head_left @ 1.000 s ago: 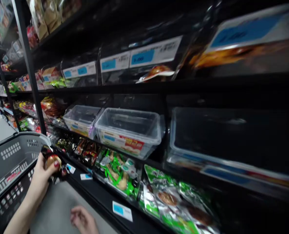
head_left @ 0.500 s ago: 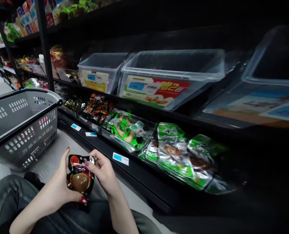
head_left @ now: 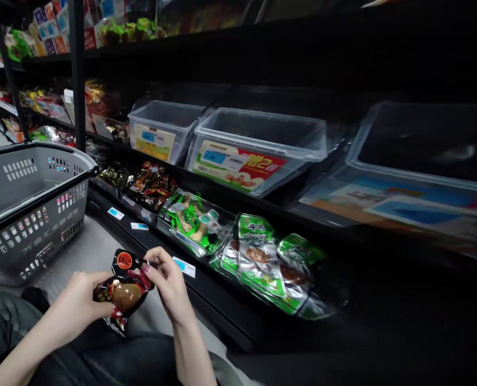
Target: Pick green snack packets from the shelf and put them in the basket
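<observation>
Between my two hands is a small black snack packet (head_left: 126,294) with a round red logo and a picture of a brown egg-like food on its front. My left hand (head_left: 81,303) grips its lower left side, thumb across the front. At the upper right edge, my right hand (head_left: 168,281) pinches the packet between thumb and fingers. The packet is tilted above my lap, close to the lowest shelf's edge. Part of its bottom is covered by my left thumb.
A grey shopping basket (head_left: 57,201) stands on the floor at left. On the lowest shelf lie green-and-silver packets (head_left: 260,262), a tray of green packets (head_left: 192,222) and dark red packets (head_left: 152,185). Clear plastic bins (head_left: 258,126) line the shelf above. A black post (head_left: 77,75) rises behind the basket.
The packet has tilted, and my left hand has shifted left and closed its grip more on the lower side. My right hand keeps its pinch. The view has turned slightly right and up.
</observation>
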Motion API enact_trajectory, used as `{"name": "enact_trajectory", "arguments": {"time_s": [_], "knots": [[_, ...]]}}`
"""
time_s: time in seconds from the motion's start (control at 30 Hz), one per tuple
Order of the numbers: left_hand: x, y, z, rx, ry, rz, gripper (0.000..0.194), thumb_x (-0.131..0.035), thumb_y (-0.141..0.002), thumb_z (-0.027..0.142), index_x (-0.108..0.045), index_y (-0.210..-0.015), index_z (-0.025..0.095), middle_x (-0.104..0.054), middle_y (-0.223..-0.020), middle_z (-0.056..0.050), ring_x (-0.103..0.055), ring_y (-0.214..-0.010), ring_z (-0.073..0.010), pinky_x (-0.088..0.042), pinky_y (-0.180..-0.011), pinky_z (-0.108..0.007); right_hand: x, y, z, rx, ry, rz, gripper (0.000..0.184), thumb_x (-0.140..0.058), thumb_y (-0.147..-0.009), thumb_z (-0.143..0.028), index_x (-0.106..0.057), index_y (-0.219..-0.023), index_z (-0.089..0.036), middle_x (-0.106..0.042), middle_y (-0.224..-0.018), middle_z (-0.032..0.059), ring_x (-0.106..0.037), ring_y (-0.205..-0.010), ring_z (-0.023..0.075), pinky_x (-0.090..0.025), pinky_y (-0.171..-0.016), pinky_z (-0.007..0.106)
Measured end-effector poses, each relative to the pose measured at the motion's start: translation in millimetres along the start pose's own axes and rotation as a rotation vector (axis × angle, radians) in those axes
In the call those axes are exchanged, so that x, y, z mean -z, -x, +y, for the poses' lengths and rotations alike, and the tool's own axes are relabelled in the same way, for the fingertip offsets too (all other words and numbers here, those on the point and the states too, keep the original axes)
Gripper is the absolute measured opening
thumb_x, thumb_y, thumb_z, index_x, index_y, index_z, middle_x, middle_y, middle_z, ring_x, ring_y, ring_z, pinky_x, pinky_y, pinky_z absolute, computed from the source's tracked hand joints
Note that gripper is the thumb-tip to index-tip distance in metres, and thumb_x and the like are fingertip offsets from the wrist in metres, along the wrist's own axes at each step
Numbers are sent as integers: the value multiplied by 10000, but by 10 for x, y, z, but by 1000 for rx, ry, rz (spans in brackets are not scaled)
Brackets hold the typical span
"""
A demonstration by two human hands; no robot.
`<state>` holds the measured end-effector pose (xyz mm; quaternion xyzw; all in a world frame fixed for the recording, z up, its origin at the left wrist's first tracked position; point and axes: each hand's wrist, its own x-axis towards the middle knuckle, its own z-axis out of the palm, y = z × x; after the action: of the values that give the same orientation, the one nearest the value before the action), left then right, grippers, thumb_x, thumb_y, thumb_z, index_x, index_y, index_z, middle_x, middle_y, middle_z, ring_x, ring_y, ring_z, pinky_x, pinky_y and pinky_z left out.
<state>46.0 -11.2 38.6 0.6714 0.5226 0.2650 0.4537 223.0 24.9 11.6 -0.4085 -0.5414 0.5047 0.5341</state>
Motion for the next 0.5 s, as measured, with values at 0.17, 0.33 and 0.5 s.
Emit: {"name": "enact_trajectory", "arguments": {"time_s": [0.17, 0.33, 0.5], "knots": [[-15, 22, -83, 43, -280, -70, 96, -571, -643, 217, -612, -585, 153, -587, -505, 25, -547, -525, -155, -310, -486, -227, 70, 58, -150, -67, 371, -205, 103, -614, -711, -267, -612, -683, -168, -529, -583, -32, -443, -550, 106, -321, -517, 221], [13, 10, -71, 124, 84, -147, 173, -562, -703, 274, -632, -625, 137, -662, -561, -12, -630, -511, -169, -448, -493, -221, 22, 48, -21, 7, 173, 44, 201, -619, -703, -357, -591, -632, -171, -557, -564, -20, -468, -536, 117, -358, -519, 231], [91, -5, -69, 117, 272, -174, 209, -633, -683, 312, -690, -716, 114, -704, -637, -40, -638, -525, -171, -515, -536, -259, -73, 32, 94, 51, 50, 211, 199, -653, -694, -368, -622, -644, -178, -580, -592, -7, -474, -561, 124, -372, -547, 244]]}}
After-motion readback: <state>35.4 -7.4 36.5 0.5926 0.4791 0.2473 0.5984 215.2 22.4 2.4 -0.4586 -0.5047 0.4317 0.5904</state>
